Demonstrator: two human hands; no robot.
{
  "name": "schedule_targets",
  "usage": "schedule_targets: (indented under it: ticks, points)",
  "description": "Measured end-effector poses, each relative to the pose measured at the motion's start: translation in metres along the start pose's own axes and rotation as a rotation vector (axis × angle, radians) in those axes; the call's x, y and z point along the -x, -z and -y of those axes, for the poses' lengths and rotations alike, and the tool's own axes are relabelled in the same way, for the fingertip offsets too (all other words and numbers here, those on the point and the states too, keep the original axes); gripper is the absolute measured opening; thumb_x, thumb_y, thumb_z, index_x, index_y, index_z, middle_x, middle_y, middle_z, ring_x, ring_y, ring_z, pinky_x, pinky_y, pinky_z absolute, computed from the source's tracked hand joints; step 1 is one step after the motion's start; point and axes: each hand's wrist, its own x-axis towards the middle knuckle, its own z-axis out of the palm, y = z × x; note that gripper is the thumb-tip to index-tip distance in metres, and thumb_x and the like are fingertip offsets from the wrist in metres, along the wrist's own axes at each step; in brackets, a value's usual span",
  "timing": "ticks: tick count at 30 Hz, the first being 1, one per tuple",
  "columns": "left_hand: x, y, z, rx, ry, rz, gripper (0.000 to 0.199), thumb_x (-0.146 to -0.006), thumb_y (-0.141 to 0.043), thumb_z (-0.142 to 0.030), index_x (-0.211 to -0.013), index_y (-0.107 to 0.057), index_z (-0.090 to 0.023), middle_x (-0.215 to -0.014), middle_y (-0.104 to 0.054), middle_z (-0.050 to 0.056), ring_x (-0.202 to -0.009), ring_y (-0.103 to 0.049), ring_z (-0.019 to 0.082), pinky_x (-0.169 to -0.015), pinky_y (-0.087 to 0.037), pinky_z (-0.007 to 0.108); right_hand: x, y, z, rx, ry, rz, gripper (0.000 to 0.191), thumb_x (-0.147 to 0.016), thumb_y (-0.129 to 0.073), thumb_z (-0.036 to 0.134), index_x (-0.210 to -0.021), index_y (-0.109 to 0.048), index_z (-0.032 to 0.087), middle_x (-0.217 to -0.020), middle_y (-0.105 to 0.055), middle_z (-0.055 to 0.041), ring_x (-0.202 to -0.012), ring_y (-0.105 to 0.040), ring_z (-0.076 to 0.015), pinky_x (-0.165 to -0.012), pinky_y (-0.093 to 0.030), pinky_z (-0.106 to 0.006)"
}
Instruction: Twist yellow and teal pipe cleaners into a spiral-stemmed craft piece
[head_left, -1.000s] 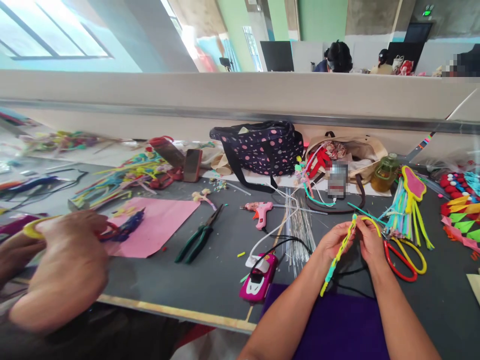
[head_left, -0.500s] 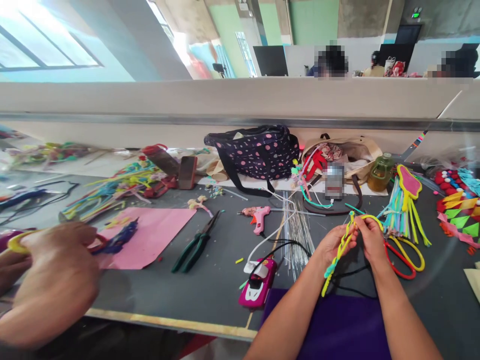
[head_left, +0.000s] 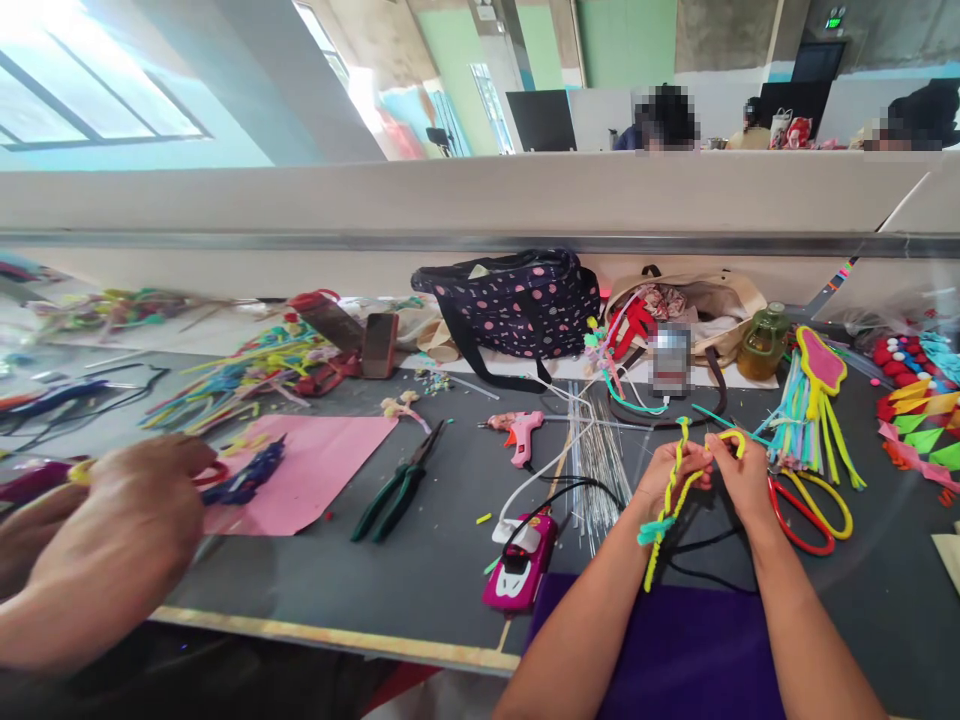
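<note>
Yellow pipe cleaners (head_left: 667, 512) are pinched in my left hand (head_left: 660, 478), twisted in part, with their lower ends pointing toward me. A short teal piece (head_left: 655, 531) crosses them below my fingers. My right hand (head_left: 741, 475) is closed on a yellow strand whose bent end (head_left: 733, 437) sticks up above the fingertips. Both hands are close together over the table's front part. Just right of my right hand lie scissors (head_left: 806, 512) with red and yellow handles. Behind them rests a bundle of pastel pipe cleaners (head_left: 799, 425) with a pink-and-yellow shape (head_left: 823, 362).
Left of my arms are a pink glue gun (head_left: 523, 438), a purple toy-car-shaped device (head_left: 519, 570) with cables, thin wires (head_left: 598, 485) and green-handled pliers (head_left: 391, 492). A co-worker's hand (head_left: 142, 500) works beside pink paper (head_left: 322, 465). Bags (head_left: 517, 310) and a bottle (head_left: 762, 345) stand behind.
The yellow strands between my hands have spread apart, and the strand at my right hand now forms a short hook. The teal piece sits more crosswise. The co-worker's hand has shifted slightly.
</note>
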Motion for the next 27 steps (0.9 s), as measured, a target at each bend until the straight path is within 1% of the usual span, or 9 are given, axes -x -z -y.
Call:
schedule_targets:
  ticks: [3, 6, 9, 12, 15, 19, 22, 24, 27]
  points:
    - [0.000, 0.001, -0.001, 0.025, -0.005, 0.022, 0.041, -0.054, -0.088, -0.037, -0.071, -0.063, -0.009, -0.061, -0.064, 0.003, -0.048, -0.058, 0.009, -0.053, -0.050, 0.023, 0.001, -0.003, 0.001, -0.222, -0.131, -0.003, 0.027, -0.072, -0.073, 0.043, -0.067, -0.066, 0.018, -0.063, -0.064, -0.0003, -0.062, -0.056, -0.0141, -0.063, -0.044, -0.027]
    - [0.000, 0.003, -0.001, 0.101, 0.025, 0.056, 0.039, -0.055, -0.088, -0.035, -0.072, -0.063, -0.010, -0.061, -0.063, 0.002, -0.049, -0.058, 0.010, -0.053, -0.051, 0.023, 0.002, -0.006, 0.006, -0.445, -0.265, -0.019, 0.024, -0.065, -0.079, 0.039, -0.067, -0.068, 0.018, -0.062, -0.065, 0.0003, -0.061, -0.059, -0.0132, -0.063, -0.047, -0.026]
    - [0.001, 0.004, 0.000, 0.191, 0.089, 0.083, 0.036, -0.056, -0.087, -0.029, -0.075, -0.063, -0.010, -0.062, -0.062, 0.001, -0.048, -0.057, 0.008, -0.054, -0.052, 0.022, 0.004, -0.008, 0.014, -0.612, -0.396, -0.012, 0.023, -0.059, -0.083, 0.034, -0.068, -0.070, 0.018, -0.063, -0.067, 0.0005, -0.057, -0.060, -0.0111, -0.058, -0.048, -0.023]
    - [0.002, 0.004, 0.000, 0.265, 0.163, 0.123, 0.027, -0.065, -0.082, -0.023, -0.078, -0.062, -0.011, -0.063, -0.061, -0.001, -0.048, -0.056, 0.006, -0.055, -0.052, 0.019, 0.005, -0.008, 0.020, -0.721, -0.494, 0.013, 0.025, -0.056, -0.085, 0.033, -0.067, -0.069, 0.017, -0.061, -0.066, 0.0012, -0.051, -0.058, -0.0094, -0.049, -0.048, -0.020]
    - [0.002, 0.003, 0.001, 0.323, 0.211, 0.178, 0.019, -0.071, -0.076, -0.019, -0.078, -0.060, -0.011, -0.061, -0.058, -0.002, -0.047, -0.055, 0.005, -0.055, -0.050, 0.018, 0.006, -0.008, 0.022, -0.758, -0.525, 0.043, 0.027, -0.056, -0.086, 0.035, -0.066, -0.067, 0.017, -0.058, -0.063, 0.0024, -0.047, -0.055, -0.0078, -0.043, -0.047, -0.018]
    - [0.003, 0.000, 0.000, 0.396, 0.224, 0.229, 0.015, -0.073, -0.074, -0.015, -0.077, -0.060, -0.011, -0.060, -0.056, -0.002, -0.046, -0.051, 0.004, -0.052, -0.047, 0.016, 0.007, -0.007, 0.025, -0.794, -0.534, 0.071, 0.028, -0.058, -0.086, 0.035, -0.068, -0.067, 0.017, -0.058, -0.062, 0.0031, -0.044, -0.054, -0.0067, -0.041, -0.048, -0.017]
    - [0.005, -0.002, -0.001, 0.426, 0.225, 0.236, 0.011, -0.075, -0.072, -0.014, -0.077, -0.061, -0.010, -0.062, -0.056, -0.001, -0.047, -0.049, 0.003, -0.053, -0.045, 0.016, 0.008, -0.007, 0.026, -0.803, -0.516, 0.093, 0.028, -0.060, -0.085, 0.036, -0.069, -0.066, 0.017, -0.058, -0.061, 0.0032, -0.042, -0.052, -0.0069, -0.039, -0.048, -0.018]
    - [0.006, -0.003, 0.000, 0.438, 0.235, 0.233, 0.009, -0.077, -0.070, -0.014, -0.079, -0.063, -0.010, -0.063, -0.057, -0.001, -0.048, -0.050, 0.003, -0.055, -0.047, 0.017, 0.009, -0.008, 0.027, -0.787, -0.496, 0.094, 0.029, -0.061, -0.084, 0.038, -0.069, -0.065, 0.017, -0.057, -0.060, 0.0038, -0.041, -0.051, -0.0066, -0.038, -0.047, -0.018]
    - [0.003, -0.003, 0.003, 0.406, 0.239, 0.209, 0.008, -0.079, -0.069, -0.016, -0.082, -0.065, -0.010, -0.066, -0.060, 0.000, -0.051, -0.055, 0.005, -0.060, -0.050, 0.018, 0.007, -0.007, 0.023, -0.713, -0.454, 0.056, 0.031, -0.063, -0.082, 0.041, -0.070, -0.064, 0.018, -0.057, -0.058, 0.0047, -0.042, -0.050, -0.0064, -0.039, -0.043, -0.018]
